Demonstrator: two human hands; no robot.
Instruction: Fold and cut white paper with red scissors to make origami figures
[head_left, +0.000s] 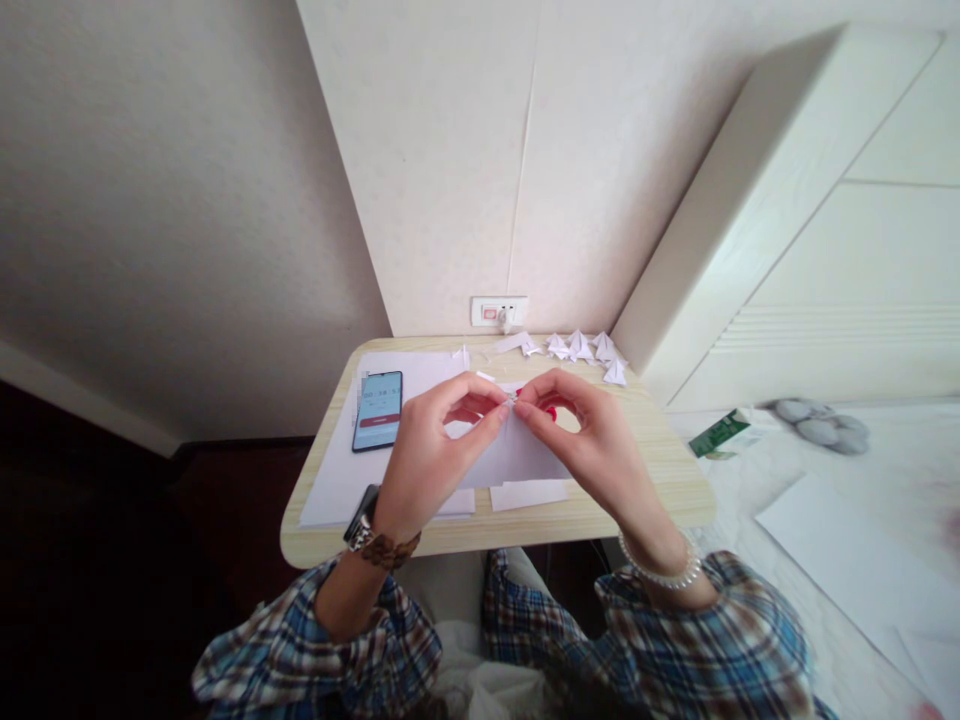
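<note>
White paper forms the small folded piece (511, 397) held up near the middle of the pale wood-grain table (666, 440). The left hand (433, 435) grips its near side between thumb and forefinger, and the right hand (592, 430) pinches it from the opposite side, so the 2 sets of fingertips almost meet. The fingers hide most of the piece, so its exact shape cannot be told. Just behind the right fingertips, a red object (552, 413) shows in part. Below the hands lies a larger white sheet (517, 458), with a paper strip (529, 494) nearer the front edge. Along the back right of the table stand 5 pointed paper shapes (579, 347), the lowest set a little forward of the others. To the left, a phone (377, 411) with a lit screen rests on white paper (330, 495). A wall socket (499, 311) sits just above the back edge. Off to the right, a green-and-white carton (720, 433) lies near a grey soft item (823, 426)
</note>
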